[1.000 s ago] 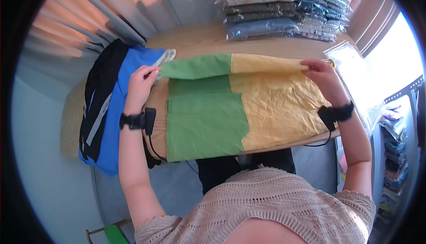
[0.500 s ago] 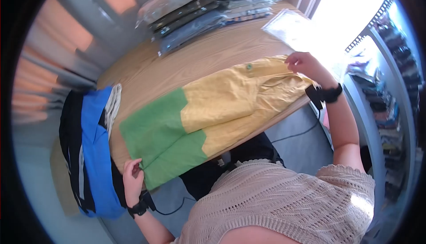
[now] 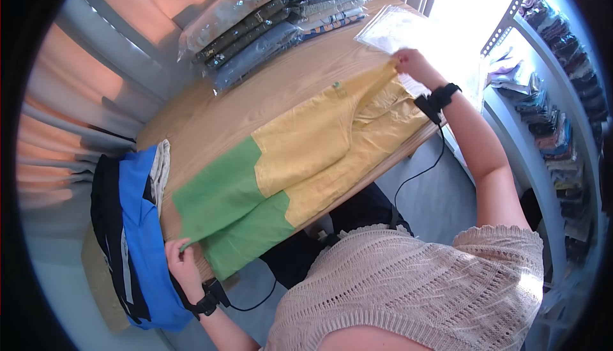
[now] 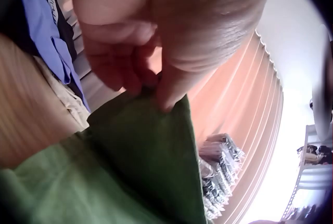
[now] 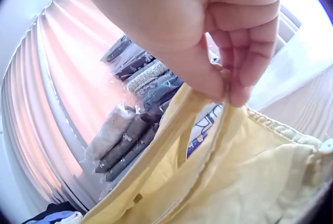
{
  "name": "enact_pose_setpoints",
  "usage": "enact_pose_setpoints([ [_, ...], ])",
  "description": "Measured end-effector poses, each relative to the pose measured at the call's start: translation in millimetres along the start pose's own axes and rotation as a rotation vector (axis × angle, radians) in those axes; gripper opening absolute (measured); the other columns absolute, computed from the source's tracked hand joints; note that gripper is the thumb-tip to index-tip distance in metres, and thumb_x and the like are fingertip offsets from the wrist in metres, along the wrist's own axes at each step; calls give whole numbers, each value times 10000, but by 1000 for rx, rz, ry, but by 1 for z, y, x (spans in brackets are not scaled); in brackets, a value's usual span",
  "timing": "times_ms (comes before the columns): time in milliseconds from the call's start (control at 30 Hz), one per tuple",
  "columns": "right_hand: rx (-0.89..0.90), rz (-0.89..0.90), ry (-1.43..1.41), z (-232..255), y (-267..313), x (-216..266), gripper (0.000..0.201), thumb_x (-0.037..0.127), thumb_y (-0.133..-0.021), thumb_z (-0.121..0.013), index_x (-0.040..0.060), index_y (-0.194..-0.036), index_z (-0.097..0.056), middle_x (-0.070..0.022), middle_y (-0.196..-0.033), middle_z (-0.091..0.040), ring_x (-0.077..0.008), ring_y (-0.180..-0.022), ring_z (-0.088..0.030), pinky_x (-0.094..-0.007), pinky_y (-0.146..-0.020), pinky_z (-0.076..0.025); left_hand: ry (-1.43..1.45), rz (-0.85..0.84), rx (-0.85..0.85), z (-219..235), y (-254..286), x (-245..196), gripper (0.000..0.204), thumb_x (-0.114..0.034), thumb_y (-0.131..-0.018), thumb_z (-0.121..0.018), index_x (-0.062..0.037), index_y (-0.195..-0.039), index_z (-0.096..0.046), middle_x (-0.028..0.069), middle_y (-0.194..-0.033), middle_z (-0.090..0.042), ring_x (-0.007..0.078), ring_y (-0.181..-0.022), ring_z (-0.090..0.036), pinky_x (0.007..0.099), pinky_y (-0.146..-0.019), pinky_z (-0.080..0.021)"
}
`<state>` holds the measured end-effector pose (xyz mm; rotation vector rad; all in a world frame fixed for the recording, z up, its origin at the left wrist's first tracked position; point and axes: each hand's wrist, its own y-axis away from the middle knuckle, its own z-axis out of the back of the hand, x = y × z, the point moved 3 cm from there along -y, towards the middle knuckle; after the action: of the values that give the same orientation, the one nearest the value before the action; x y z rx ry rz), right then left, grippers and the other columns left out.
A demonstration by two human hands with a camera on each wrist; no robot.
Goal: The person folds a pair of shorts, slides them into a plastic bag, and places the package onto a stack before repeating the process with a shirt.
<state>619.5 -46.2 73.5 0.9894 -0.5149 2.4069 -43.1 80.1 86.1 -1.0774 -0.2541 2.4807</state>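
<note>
A pair of yellow-and-green trousers (image 3: 306,134) lies slantwise on the wooden table, green leg ends at left and yellow top at right. My left hand (image 3: 184,268) pinches the green hem (image 4: 151,135) between thumb and fingers, lifting its corner. At the far end my right hand (image 3: 418,70) pinches the yellow waist edge (image 5: 237,122) and pulls it up, so the opening gapes in the right wrist view. A button (image 5: 327,146) shows along that edge. Beside my left hand is a pile of blue and black clothes (image 3: 140,217).
Garments in clear bags (image 3: 249,28) are stacked at the table's back. Clear plastic bags (image 3: 389,28) lie at the right end in bright light. A shelf rack (image 3: 543,89) with packed clothes stands at right; cables hang from both wrist cameras.
The trousers have swung from lying straight across to slanting, and their upper layer came down flat. My left hand moved to the hem near me; my right shifted along the waist and raised it.
</note>
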Motion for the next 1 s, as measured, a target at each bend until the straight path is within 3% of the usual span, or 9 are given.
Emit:
enact_pose_setpoints([
  [167,47,45,-21,11,-5,14,368,4,-772,-578,54,-1135,-614,-36,-828,-605,-117,-769,-553,-248,-698,-469,108,-60,-198,21,19,-16,200,115,-741,-518,18,-913,-552,83,-925,-476,197,-901,-492,254,-817,-391],
  [300,35,-9,107,10,6,2,406,6,-733,-594,113,-1123,-632,-63,-783,-580,-166,-750,-565,-287,-690,-477,103,24,62,9,42,1,176,109,-729,-541,8,-866,-584,61,-886,-466,179,-836,-496,259,-717,-403],
  [433,213,-114,292,-5,26,3,510,-5,-737,-592,96,-1235,-550,-130,-1107,-613,-256,-992,-578,-333,-882,-458,111,150,179,-8,55,11,151,52,-716,-628,-6,-855,-614,60,-853,-469,172,-782,-502,251,-669,-393],
  [500,-108,190,560,-12,61,59,533,-3,-707,-628,96,-1224,-551,-134,-1177,-574,-313,-1092,-529,-355,-942,-435,43,79,193,-10,56,7,156,50,-716,-627,-12,-859,-619,65,-840,-479,176,-772,-506,252,-659,-395],
  [567,51,465,244,-37,90,99,490,34,-679,-684,71,-1156,-578,-141,-1200,-563,-332,-1131,-508,-401,-973,-411,31,79,173,-12,55,6,163,52,-714,-626,-16,-862,-625,66,-834,-488,178,-765,-510,260,-656,-400],
  [633,261,664,276,-69,125,133,446,47,-684,-673,68,-1122,-594,-133,-1190,-571,-314,-1135,-510,-400,-964,-414,80,68,154,-14,54,10,159,51,-716,-623,-13,-861,-627,69,-838,-493,177,-754,-511,261,-652,-400],
  [700,378,596,286,-90,142,144,394,66,-703,-648,70,-1095,-611,-127,-1195,-569,-313,-1130,-508,-397,-960,-413,20,80,129,-12,51,7,154,53,-723,-618,-11,-863,-630,71,-838,-500,175,-752,-515,263,-650,-403],
  [867,226,552,227,-113,128,124,160,60,-738,-621,53,-888,-676,-117,-861,-666,-291,-862,-616,-378,-788,-490,27,141,57,-4,37,-6,167,50,-727,-617,-15,-879,-643,70,-834,-509,176,-759,-520,272,-647,-412],
  [1000,-24,509,232,-85,122,148,127,55,-794,-614,36,-910,-660,-134,-923,-664,-317,-881,-613,-377,-795,-479,-28,26,-92,8,32,-12,201,62,-710,-607,-16,-890,-650,66,-833,-502,181,-759,-516,271,-645,-412],
])
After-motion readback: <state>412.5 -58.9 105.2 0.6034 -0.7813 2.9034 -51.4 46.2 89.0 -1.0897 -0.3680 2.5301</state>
